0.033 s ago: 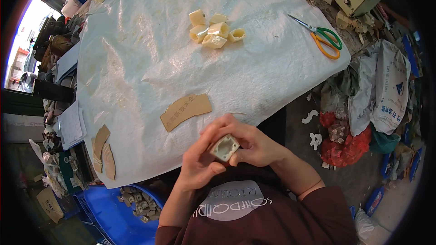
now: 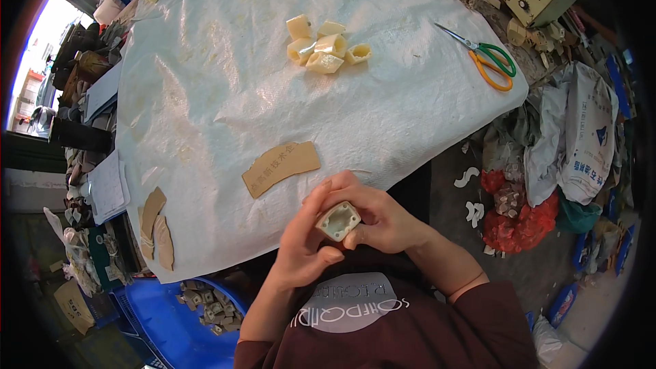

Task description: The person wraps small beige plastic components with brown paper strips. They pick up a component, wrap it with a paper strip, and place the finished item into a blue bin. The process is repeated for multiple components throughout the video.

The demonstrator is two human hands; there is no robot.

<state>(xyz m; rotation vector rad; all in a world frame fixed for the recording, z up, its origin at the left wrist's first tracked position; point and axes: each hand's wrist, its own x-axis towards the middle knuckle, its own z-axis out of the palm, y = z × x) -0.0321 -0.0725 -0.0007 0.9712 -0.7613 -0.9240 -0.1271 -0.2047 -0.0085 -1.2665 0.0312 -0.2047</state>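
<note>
A small pale, hollow block (image 2: 339, 220) with a squared opening and small holes at its corners is held close to my chest, its open side facing up. My right hand (image 2: 391, 220) grips it from the right, thumb pressed on its near corner and fingers wrapped behind. Around its left side curl the fingers of my left hand (image 2: 298, 246), whose thumb lies just below the block. The far side of the block is hidden by my fingers. Just beyond my hands, a curved strip of brown cardboard (image 2: 281, 168) lies on the white sheet (image 2: 205, 102).
Several pale yellow hollow pieces (image 2: 330, 44) are clustered farther back on the sheet. Scissors (image 2: 488, 61) with green and orange handles lie at the right edge. A blue basin (image 2: 171, 328) at lower left holds several grey blocks. Cardboard scraps (image 2: 164, 242) lie near the left corner.
</note>
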